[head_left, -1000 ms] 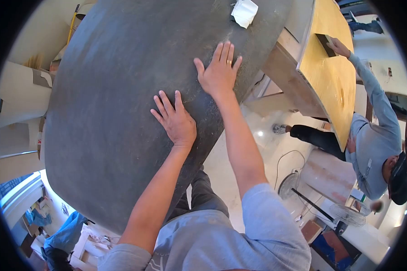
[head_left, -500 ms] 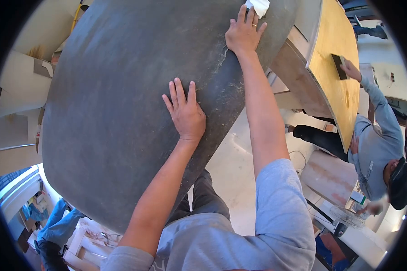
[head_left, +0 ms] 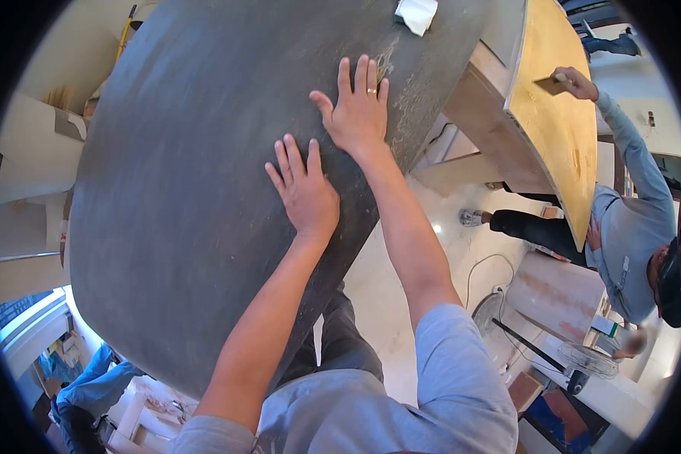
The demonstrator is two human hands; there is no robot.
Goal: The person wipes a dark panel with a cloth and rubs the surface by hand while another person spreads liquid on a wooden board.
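Observation:
A large dark grey, gently curved panel [head_left: 181, 189] fills the middle of the head view. My left hand [head_left: 305, 189] lies flat on it with fingers spread, holding nothing. Farther up and to the right, my right hand [head_left: 357, 110] also rests flat on the panel, fingers apart and a ring on one of them. Pale scuffs and light residue [head_left: 408, 94] mark the surface just right of my right hand. Beyond my fingertips a crumpled white cloth or paper [head_left: 416, 15] lies on the panel near its top edge, touched by neither hand.
At right, a co-worker [head_left: 632, 227] holds a flat scraper-like tool [head_left: 551, 85] over a yellowish curved panel [head_left: 556, 129]. A fan [head_left: 589, 361] and a cable stand on the floor side at lower right. Another person in blue [head_left: 98, 386] is at lower left.
My right hand has slid back toward me and left, away from the white cloth, which now lies free. My left hand stays about where it was. The co-worker's tool hand has moved up.

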